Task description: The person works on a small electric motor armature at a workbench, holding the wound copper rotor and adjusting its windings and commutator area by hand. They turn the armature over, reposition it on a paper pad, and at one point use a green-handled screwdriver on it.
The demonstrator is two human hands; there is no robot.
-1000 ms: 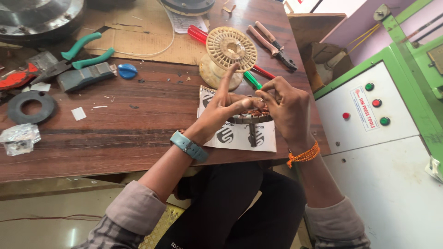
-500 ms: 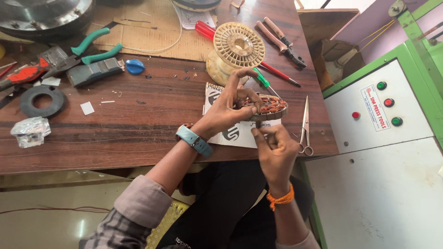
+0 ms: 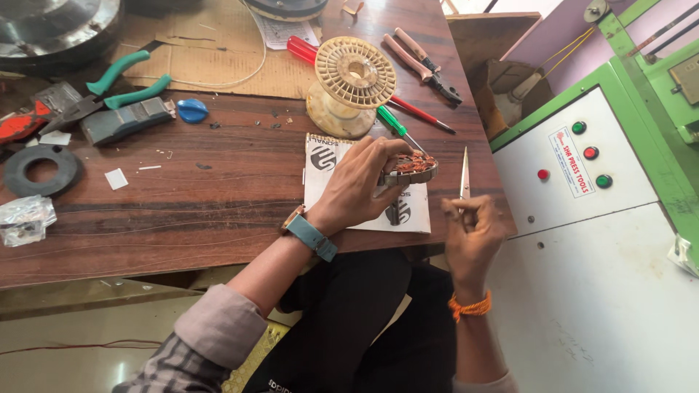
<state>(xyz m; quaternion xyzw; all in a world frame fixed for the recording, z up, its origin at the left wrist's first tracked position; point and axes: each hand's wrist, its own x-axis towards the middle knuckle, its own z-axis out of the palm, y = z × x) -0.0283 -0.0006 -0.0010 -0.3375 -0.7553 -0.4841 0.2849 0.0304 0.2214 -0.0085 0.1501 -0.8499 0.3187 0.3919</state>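
A: Item one, left hand (image 3: 360, 182)?
B: Closed over a metal ring wound with copper wire (image 3: 409, 169). Fingers curl across the top, the thumb side is hidden. The ring sits low over a printed white sheet (image 3: 408, 218) at the near right of the wooden table (image 3: 182, 196); whether it rests on the sheet I cannot tell. Held there, likely, so the windings face up and loose bits land on paper.

A: Item two, right hand (image 3: 472, 231)?
B: Just off the table's right edge, fingers pinched narrow around the handles of small scissors (image 3: 464, 175). Blades closed, pointing up and away, tip near the ring but apart from it. Held upright, it seems, to keep the point clear of the wire.

A: Wrists?
B: Blue watch strap (image 3: 312, 234) on the left, orange thread band (image 3: 470, 306) on the right.

A: Next ring out?
B: Cream plastic spool (image 3: 351, 84) standing just beyond the sheet; green-handled screwdriver (image 3: 393, 124) beside it; red-handled screwdriver (image 3: 306, 49) behind; pink-handled pliers (image 3: 422, 62) to the right.

A: Far left?
B: Green-handled pliers (image 3: 124, 84), a blue cap (image 3: 191, 110), a dark flat ring (image 3: 40, 169), crumpled foil (image 3: 25, 218), all well apart from both hands.

A: Off the table?
B: White and green machine cabinet (image 3: 582, 189) with red and green buttons, at the right.
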